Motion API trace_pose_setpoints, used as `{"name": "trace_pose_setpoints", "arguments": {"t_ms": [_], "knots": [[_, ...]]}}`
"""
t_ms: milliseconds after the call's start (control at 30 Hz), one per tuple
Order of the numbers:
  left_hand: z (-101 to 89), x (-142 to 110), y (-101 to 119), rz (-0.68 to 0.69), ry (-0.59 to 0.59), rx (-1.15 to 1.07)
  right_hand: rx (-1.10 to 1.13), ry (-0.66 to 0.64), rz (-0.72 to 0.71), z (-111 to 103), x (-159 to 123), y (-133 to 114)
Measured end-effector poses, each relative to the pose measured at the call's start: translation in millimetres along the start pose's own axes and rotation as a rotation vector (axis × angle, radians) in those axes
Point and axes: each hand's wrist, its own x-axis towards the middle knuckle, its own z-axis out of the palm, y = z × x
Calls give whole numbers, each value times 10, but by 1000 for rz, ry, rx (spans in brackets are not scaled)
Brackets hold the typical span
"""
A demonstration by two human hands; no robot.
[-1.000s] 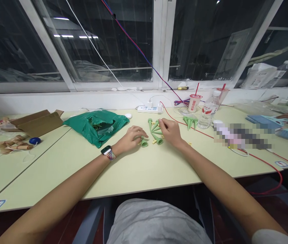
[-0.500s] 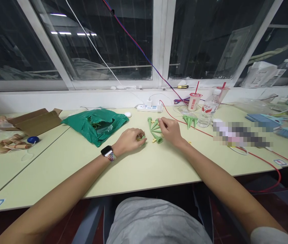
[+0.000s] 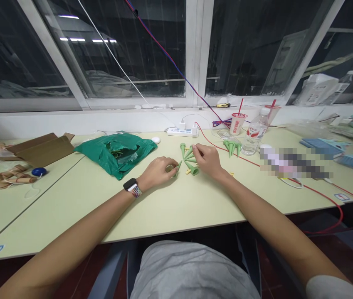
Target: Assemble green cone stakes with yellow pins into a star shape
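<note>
Cone [image 3: 179, 166] in left fingers [image 3: 171, 161], torn bag [image 3: 114, 167], greenish contents [image 3: 116, 152]

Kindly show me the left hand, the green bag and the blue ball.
Left hand [image 3: 156, 171]: head view, back of hand.
Green bag [image 3: 120, 164]: head view, plastic below the opening.
Blue ball [image 3: 39, 171]: head view, middle.

Right of the dark green bag [image 3: 118, 165], your cones [image 3: 193, 170] are light green, the pieces [image 3: 188, 171] among them yellow; left of it, the ball [image 3: 39, 171] is blue; nearer you, your watchband [image 3: 137, 191] is multicoloured.

Dark windows [image 3: 257, 50] (strip lights [image 3: 72, 40], seemingly reflected), white frames [image 3: 194, 50], pale table [image 3: 151, 216], reddish floor [image 3: 85, 270]
</note>
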Motion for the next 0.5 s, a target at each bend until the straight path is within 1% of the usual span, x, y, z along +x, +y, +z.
{"name": "trace_pose_setpoints", "arguments": {"t_ms": [500], "knots": [[-4, 2, 32, 29, -17, -12, 10, -16, -10, 9, -6, 0]]}}
